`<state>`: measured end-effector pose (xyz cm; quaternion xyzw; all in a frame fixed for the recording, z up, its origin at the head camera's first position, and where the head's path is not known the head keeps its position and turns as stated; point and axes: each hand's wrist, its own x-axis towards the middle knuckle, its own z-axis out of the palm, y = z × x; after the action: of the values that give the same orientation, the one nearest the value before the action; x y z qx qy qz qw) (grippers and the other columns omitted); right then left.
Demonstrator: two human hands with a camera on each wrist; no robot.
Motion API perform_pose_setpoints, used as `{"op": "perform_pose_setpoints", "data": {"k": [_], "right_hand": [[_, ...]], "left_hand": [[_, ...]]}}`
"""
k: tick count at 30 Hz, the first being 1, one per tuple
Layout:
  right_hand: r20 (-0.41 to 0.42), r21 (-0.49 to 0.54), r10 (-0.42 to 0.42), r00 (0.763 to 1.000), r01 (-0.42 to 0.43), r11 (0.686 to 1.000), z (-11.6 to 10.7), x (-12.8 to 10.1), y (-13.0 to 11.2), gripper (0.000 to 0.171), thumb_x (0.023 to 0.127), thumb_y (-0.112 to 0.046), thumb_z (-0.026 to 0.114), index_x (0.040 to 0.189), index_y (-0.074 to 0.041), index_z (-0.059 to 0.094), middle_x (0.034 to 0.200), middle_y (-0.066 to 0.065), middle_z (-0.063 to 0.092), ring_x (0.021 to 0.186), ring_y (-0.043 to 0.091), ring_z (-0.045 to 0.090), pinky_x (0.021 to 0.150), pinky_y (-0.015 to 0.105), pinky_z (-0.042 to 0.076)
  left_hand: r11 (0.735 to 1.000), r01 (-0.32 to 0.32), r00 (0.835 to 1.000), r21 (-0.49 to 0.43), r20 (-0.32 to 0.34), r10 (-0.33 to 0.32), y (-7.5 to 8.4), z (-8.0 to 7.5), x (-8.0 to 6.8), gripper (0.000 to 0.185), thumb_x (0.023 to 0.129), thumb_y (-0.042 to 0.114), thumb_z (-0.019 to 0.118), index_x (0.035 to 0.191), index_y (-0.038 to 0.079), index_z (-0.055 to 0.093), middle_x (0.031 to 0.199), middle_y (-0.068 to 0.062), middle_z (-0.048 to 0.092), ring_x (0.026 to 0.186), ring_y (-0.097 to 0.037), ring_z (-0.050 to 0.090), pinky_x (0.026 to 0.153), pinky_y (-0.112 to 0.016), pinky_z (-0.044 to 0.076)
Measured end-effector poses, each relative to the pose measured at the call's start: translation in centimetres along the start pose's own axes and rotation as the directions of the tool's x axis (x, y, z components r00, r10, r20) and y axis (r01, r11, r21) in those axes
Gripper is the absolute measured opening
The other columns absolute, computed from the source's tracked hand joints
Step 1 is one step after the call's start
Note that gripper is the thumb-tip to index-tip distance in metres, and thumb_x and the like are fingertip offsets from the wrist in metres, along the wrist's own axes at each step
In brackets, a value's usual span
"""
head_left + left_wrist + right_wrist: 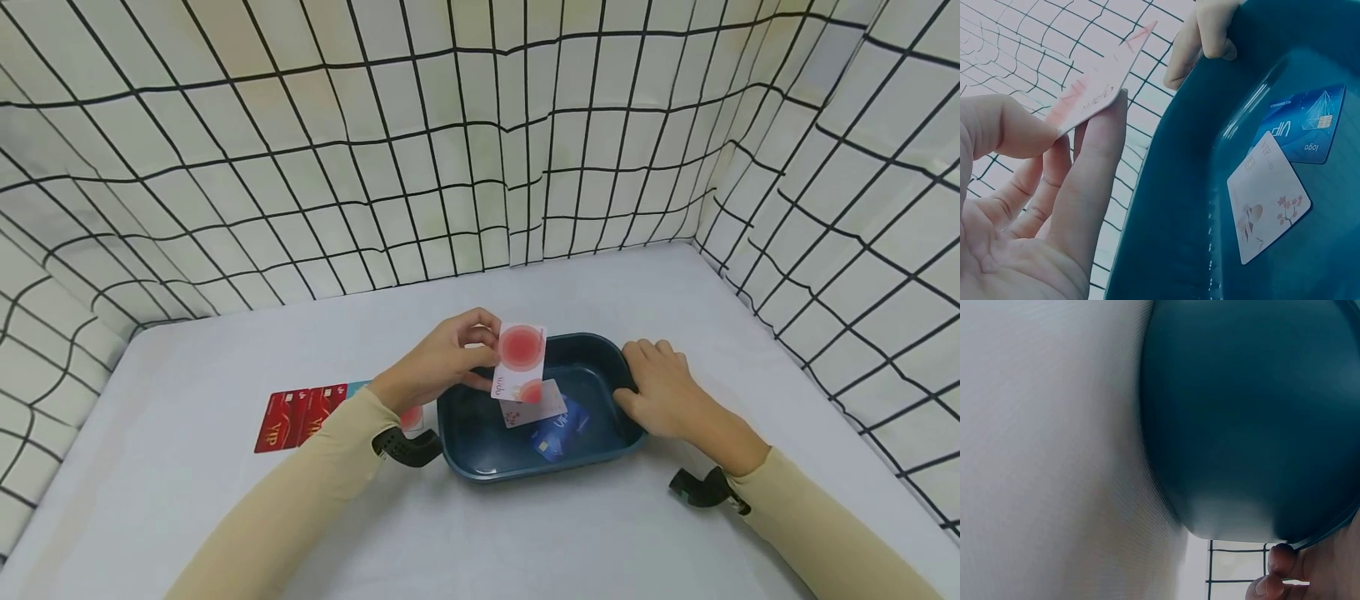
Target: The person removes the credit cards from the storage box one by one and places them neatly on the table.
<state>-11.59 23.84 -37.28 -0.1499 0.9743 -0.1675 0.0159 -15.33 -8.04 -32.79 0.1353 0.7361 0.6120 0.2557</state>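
My left hand (453, 354) pinches a white card with red circles (520, 358) between thumb and fingers, holding it up over the left part of a dark blue plastic basin (480, 454). In the left wrist view that card (1094, 87) appears tilted, nearly edge-on. My right hand (663, 387) grips the basin's right rim, its thumb on the inner side. Inside the basin, a pale card with a pink flower print (1269, 200) partly overlaps a blue VIP card (1304, 125).
Left of the basin, red VIP cards (281, 421) lie in a row on the white tabletop (187, 375). A teal card (357, 387) and a card with a red circle (412, 418) are partly hidden by my left arm. Black netting (450, 125) over white sheeting surrounds the table.
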Motion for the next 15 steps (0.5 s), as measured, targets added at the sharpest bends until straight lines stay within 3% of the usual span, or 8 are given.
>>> {"op": "perform_pose_setpoints", "data": {"k": [15], "right_hand": [[-0.005,-0.008,-0.004,1.000,0.004,1.000,0.1,0.0,0.1,0.030,0.088,-0.023,0.059,0.109,-0.002,0.054,0.100,0.014,0.056,0.092,0.029,0.040,0.074,0.039,0.027]], "left_hand": [[1.000,-0.006,1.000,-0.012,-0.027,0.005,-0.2,-1.0,-2.1,0.030,0.096,0.011,0.061,0.124,0.012,0.052,0.114,-0.009,0.061,0.112,-0.028,0.063,0.087,-0.047,0.064]]}}
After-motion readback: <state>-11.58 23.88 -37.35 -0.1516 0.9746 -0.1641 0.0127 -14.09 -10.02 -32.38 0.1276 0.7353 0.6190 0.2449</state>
